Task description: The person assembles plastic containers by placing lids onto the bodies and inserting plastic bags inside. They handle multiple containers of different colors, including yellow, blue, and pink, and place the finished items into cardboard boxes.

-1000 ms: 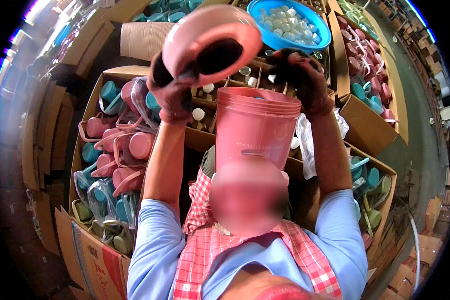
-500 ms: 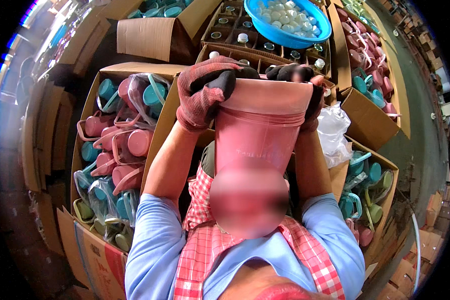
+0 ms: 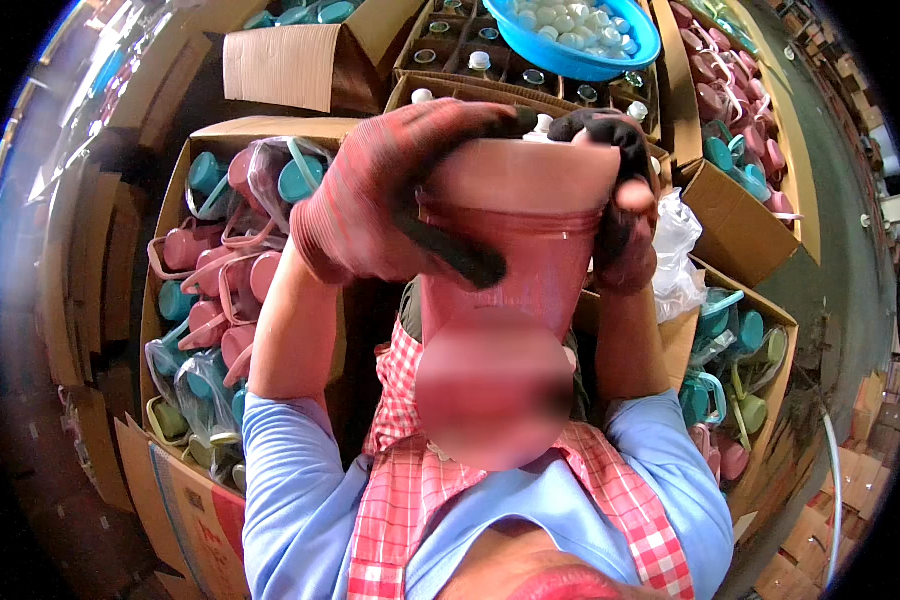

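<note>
In front of my chest is a large pink plastic bucket-shaped container (image 3: 535, 255), with a smooth wide band at its far end and ridges below it. Its near end is blurred. My left hand (image 3: 385, 195), in a red and black work glove, wraps its left side, fingers over the wide band and the black thumb down along the wall. At the right side of the band, my right hand (image 3: 625, 195) grips with curled fingers; its glove leaves some fingertips bare. Just beyond stand bottles with white caps (image 3: 542, 126), partly hidden by the container and hands.
A blue basin (image 3: 575, 62) of small white caps rests on a divided carton of bottles (image 3: 478, 62). Cardboard boxes with pink, teal and green handled plastic jugs stand left (image 3: 207, 330), right (image 3: 735, 400) and far right (image 3: 740, 100). Clear plastic wrap (image 3: 677, 250) lies beside my right forearm.
My left hand has shifted its hold: its thumb now reaches down the container's wall and the palm is turned more open. My right fingers have curled slightly. The container moved slightly left and up.
</note>
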The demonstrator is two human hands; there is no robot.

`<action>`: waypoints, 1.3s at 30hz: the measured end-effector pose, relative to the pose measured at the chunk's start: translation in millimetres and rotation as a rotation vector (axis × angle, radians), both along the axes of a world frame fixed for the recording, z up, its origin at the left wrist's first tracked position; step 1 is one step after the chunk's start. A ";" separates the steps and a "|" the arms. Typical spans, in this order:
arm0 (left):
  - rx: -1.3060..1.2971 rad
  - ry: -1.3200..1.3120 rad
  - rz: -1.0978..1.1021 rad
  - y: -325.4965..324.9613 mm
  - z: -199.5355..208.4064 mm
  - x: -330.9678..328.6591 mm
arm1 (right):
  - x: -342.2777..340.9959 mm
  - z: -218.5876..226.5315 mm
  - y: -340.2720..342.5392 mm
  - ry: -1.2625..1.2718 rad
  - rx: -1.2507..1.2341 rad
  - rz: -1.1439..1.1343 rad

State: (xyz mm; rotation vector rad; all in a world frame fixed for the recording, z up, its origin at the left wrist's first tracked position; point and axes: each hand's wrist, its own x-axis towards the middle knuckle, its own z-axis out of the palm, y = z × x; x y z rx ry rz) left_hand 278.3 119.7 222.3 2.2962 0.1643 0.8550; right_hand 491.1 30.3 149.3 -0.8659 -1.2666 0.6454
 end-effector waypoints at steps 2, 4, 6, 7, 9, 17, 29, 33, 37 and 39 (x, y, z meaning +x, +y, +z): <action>-0.409 -0.195 -0.115 16.7 -18.8 -4.7 | -2.6 5.1 0.1 -0.124 -0.071 -0.146; -0.624 -0.322 -0.044 19.3 -34.5 -4.9 | 7.0 -18.9 13.3 -0.293 -0.008 -0.258; -0.650 -0.487 0.115 9.3 -38.4 9.6 | 10.7 -20.8 20.3 -0.417 0.030 -0.387; -0.661 -0.454 0.166 9.7 -35.2 9.1 | 5.9 -16.6 19.6 -0.319 0.009 -0.346; -0.452 -0.416 0.219 7.4 -34.7 10.0 | -2.7 -4.0 15.9 -0.120 -0.023 -0.280; -0.203 -0.436 0.151 -6.0 -41.2 -11.1 | -8.1 13.4 7.8 0.075 0.093 0.023; 0.280 0.003 0.259 -23.0 -6.2 -11.8 | -13.7 9.4 -3.0 -0.031 0.041 0.013; 0.196 0.098 0.231 -19.3 -2.5 -9.6 | -23.0 -5.3 3.5 0.156 0.128 -0.100; 0.364 0.243 0.311 -37.1 22.0 9.5 | -13.0 -7.2 9.0 0.349 -0.027 0.135; 0.460 0.224 0.348 -45.7 25.8 19.8 | -12.8 -23.3 10.3 0.755 -0.073 0.337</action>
